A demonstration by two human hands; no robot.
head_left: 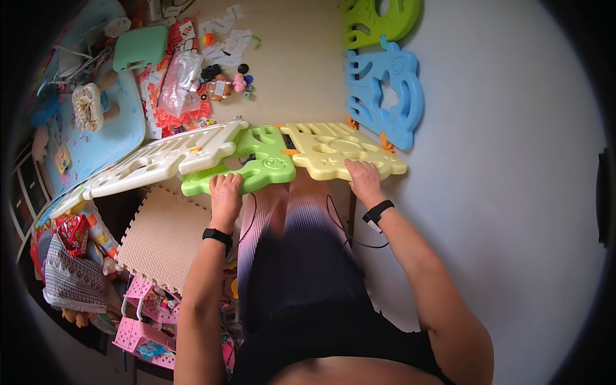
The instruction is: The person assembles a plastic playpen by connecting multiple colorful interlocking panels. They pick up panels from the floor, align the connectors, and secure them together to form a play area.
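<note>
A row of plastic play-fence panels crosses in front of my legs. My left hand [226, 189] is wrapped over the top edge of the green panel [273, 168], its fingertips partly hidden. To its right, my right hand [364, 176] grips the top edge of the pale yellow panel [333, 151]. Orange connectors [290, 152] show between these two panels. White panels [151, 157] continue the fence to the left. A blue panel [385, 93] and a lime green panel [378, 22] run along the wall on the right.
Beyond the fence, small toys [221, 86], papers [228, 48] and a clear plastic bag [179, 83] lie on the beige floor. A light blue table [122, 135] stands at far left. Nearer are a foam mat [170, 237], pink baskets [144, 337] and a patterned cloth bag [74, 276].
</note>
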